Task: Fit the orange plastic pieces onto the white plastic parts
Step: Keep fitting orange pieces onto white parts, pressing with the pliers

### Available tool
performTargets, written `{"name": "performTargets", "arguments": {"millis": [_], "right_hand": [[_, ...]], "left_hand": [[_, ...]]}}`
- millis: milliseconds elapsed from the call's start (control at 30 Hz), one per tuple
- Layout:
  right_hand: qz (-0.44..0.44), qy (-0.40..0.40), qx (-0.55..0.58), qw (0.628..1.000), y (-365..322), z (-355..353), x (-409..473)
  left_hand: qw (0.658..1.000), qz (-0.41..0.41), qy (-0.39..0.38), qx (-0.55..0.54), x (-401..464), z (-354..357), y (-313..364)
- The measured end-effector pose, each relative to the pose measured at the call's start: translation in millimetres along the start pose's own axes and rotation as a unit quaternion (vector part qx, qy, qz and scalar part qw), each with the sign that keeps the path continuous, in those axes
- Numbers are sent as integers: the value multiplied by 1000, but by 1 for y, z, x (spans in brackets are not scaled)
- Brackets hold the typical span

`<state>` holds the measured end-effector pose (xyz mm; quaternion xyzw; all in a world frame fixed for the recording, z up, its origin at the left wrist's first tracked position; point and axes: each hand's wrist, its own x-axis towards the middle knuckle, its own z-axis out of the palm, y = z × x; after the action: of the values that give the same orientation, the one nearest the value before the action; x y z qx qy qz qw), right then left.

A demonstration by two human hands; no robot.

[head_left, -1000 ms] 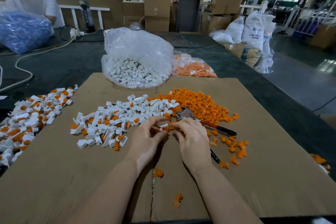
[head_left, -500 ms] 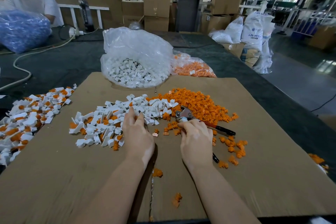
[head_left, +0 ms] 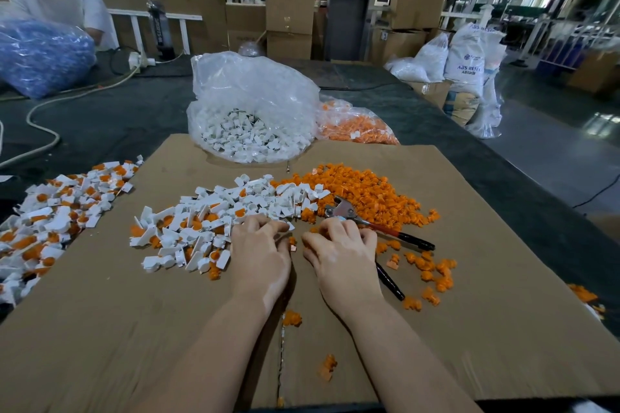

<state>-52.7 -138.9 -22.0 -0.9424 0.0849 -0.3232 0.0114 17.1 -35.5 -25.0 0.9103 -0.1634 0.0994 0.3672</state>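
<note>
Reaching for the next pair of parts

Head view: my left hand (head_left: 260, 253) rests curled on the white plastic parts (head_left: 235, 208), my right hand (head_left: 339, 250) on loose orange plastic pieces (head_left: 365, 191); whether either pinches one I cannot tell. Next: lift one each, align, press together

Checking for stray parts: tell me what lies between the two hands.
Head view: a small orange piece lies on the cardboard between left hand and right hand.
</note>
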Motion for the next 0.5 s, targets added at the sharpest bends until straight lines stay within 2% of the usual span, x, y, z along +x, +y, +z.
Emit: {"name": "performTargets", "arguments": {"millis": [267, 500], "right_hand": [[1, 12, 0, 1000, 2, 0, 0], [-7, 19, 43, 999, 3, -1, 0]], "left_hand": [[996, 1, -20, 83, 4, 5, 2], [1000, -9, -9, 9, 6, 4, 1]]}}
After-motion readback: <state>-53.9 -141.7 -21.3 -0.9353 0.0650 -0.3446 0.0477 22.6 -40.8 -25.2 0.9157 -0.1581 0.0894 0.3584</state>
